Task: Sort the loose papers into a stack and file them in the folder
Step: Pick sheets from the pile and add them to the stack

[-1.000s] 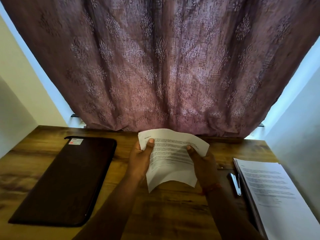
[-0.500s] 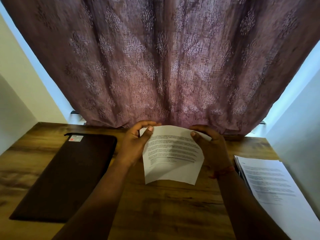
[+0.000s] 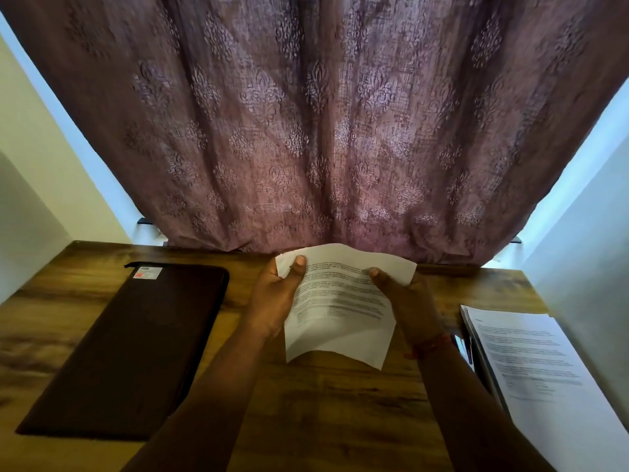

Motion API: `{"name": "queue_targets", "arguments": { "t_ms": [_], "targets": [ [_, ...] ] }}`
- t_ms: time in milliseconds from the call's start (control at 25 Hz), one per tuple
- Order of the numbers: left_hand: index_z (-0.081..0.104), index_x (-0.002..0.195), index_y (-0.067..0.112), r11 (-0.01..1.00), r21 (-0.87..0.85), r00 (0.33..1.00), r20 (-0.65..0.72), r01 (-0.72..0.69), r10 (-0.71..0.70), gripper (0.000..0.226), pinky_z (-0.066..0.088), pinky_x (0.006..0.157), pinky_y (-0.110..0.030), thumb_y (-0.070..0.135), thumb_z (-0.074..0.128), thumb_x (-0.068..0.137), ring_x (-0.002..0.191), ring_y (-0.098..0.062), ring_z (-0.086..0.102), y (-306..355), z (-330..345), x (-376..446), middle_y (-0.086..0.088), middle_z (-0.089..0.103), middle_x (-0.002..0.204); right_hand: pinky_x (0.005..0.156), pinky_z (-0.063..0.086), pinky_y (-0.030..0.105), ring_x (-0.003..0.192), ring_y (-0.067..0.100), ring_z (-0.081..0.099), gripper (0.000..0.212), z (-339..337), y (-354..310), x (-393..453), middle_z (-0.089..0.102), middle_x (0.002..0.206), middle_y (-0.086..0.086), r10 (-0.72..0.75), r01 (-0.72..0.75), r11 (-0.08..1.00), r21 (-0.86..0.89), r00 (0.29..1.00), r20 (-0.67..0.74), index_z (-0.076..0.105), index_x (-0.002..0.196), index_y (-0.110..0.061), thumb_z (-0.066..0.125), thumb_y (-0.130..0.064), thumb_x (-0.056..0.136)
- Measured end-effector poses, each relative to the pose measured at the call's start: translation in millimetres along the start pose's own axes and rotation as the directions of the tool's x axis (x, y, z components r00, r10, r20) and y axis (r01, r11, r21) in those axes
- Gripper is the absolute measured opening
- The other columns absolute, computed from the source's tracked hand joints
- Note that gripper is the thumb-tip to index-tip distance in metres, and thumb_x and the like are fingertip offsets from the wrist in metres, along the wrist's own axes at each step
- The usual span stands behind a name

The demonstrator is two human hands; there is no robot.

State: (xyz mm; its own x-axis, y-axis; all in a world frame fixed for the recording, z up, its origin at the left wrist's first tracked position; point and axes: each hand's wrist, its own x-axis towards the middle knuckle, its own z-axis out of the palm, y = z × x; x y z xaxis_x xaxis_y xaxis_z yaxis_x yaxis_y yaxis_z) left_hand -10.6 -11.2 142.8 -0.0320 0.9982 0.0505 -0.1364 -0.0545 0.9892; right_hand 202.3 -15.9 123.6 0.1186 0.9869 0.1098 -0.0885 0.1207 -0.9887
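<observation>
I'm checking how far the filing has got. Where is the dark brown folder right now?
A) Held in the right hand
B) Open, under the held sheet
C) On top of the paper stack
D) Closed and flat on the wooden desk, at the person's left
D: the dark brown folder lies closed on the wooden desk, left of both hands, which hold a printed white sheet.

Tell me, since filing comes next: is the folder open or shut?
Shut: the dark folder lies flat on the wooden desk, cover down, no papers showing.
</observation>
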Motion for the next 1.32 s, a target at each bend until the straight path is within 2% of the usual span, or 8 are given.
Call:
{"name": "queue_targets", "arguments": {
  "t_ms": [120, 240, 440, 560, 680, 800, 1120, 1320],
  "targets": [
    [0.07, 0.102, 0.024, 0.999, -0.033, 1.0, -0.024, -0.008, 0.007, 0.017, 0.06, 0.079, -0.031, 0.034, 0.062, 0.091, 0.093, -0.016, 0.073, 1.4, 3.2, 2.5, 0.004, 0.076, 0.098, 0.071, 0.058, 0.024, 0.087, 0.014, 0.073, 0.008, 8.5, -2.5, -3.6, 0.077, 0.09, -0.004, -0.041, 0.043, 0.999, 0.033, 0.997, -0.064, 0.073, 0.093, -0.02, 0.068, -0.015, 0.089],
    [0.071, 0.101, 0.024, 0.998, -0.041, 0.996, -0.077, 0.052, -0.055, 0.028, 0.059, 0.083, -0.037, 0.043, 0.067, 0.081, 0.095, -0.02, 0.073, -10.9, 4.0, -0.5, 0.003, 0.077, 0.097, 0.071, 0.057, 0.023, 0.091, 0.016, 0.073, 0.008, 15.9, 9.0, -13.3, 0.077, 0.092, -0.006, -0.019, 0.02, 1.0, 0.012, 0.993, -0.119, 0.073, 0.096, -0.022, 0.069, -0.018, 0.089],
    [0.071, 0.099, 0.027, 0.997, -0.001, 0.991, -0.113, 0.079, -0.078, 0.016, 0.057, 0.073, -0.024, 0.038, 0.065, 0.089, 0.092, -0.012, 0.073, -21.9, 5.3, -8.7, 0.009, 0.077, 0.093, 0.08, 0.059, 0.028, 0.094, 0.01, 0.072, 0.015, 15.9, 14.4, -22.2, 0.076, 0.098, -0.009, -0.058, 0.058, 0.998, -0.003, 0.987, -0.153, 0.071, 0.101, -0.024, 0.068, -0.014, 0.09],
    [0.07, 0.093, 0.03, 0.999, -0.016, 0.987, -0.157, 0.039, -0.041, 0.007, 0.058, 0.073, -0.022, 0.034, 0.064, 0.093, 0.089, -0.006, 0.072, -18.1, 5.9, -8.3, 0.014, 0.076, 0.09, 0.083, 0.057, 0.023, 0.096, 0.008, 0.07, 0.018, 18.0, 9.8, -24.8, 0.075, 0.1, -0.011, -0.133, 0.131, 0.991, -0.025, 0.984, -0.119, 0.071, 0.101, -0.026, 0.068, -0.012, 0.09],
    [0.071, 0.095, 0.032, 0.996, 0.062, 0.989, -0.141, 0.059, -0.049, 0.013, 0.056, 0.079, -0.027, 0.041, 0.062, 0.093, 0.091, -0.006, 0.072, -20.3, 3.4, -9.8, 0.015, 0.076, 0.093, 0.083, 0.057, 0.022, 0.097, 0.007, 0.07, 0.016, 17.1, 18.1, -27.6, 0.075, 0.098, -0.013, -0.083, 0.077, 0.996, -0.054, 0.989, -0.12, 0.071, 0.099, -0.031, 0.069, -0.017, 0.089],
    [0.069, 0.099, 0.033, 0.991, 0.119, 0.994, -0.101, 0.059, -0.047, 0.014, 0.055, 0.074, -0.022, 0.04, 0.059, 0.096, 0.089, -0.004, 0.071, -25.1, 4.4, -10.8, 0.015, 0.075, 0.094, 0.082, 0.057, 0.023, 0.098, 0.006, 0.069, 0.016, 13.9, 24.2, -20.8, 0.075, 0.1, -0.009, -0.062, 0.052, 0.997, -0.058, 0.982, -0.177, 0.07, 0.104, -0.029, 0.069, -0.022, 0.089],
    [0.068, 0.11, 0.031, 0.994, 0.107, 0.996, -0.081, 0.038, -0.029, 0.02, 0.055, 0.074, -0.019, 0.04, 0.058, 0.095, 0.095, -0.005, 0.07, -29.4, 4.9, -10.4, 0.011, 0.075, 0.102, 0.078, 0.058, 0.025, 0.095, 0.01, 0.071, 0.016, 17.7, 27.0, -16.3, 0.075, 0.098, -0.01, -0.036, 0.034, 0.999, -0.014, 0.983, -0.18, 0.071, 0.101, -0.029, 0.07, -0.019, 0.089],
    [0.069, 0.113, 0.025, 0.994, 0.098, 0.997, -0.067, 0.054, -0.048, 0.023, 0.053, 0.067, -0.013, 0.037, 0.058, 0.096, 0.091, -0.001, 0.07, -29.8, 3.8, -10.7, 0.013, 0.075, 0.097, 0.08, 0.057, 0.027, 0.095, 0.009, 0.071, 0.017, 16.3, 27.3, -16.4, 0.075, 0.098, -0.01, -0.04, 0.037, 0.999, -0.017, 0.982, -0.183, 0.071, 0.1, -0.031, 0.069, -0.018, 0.09]
  ]
}}
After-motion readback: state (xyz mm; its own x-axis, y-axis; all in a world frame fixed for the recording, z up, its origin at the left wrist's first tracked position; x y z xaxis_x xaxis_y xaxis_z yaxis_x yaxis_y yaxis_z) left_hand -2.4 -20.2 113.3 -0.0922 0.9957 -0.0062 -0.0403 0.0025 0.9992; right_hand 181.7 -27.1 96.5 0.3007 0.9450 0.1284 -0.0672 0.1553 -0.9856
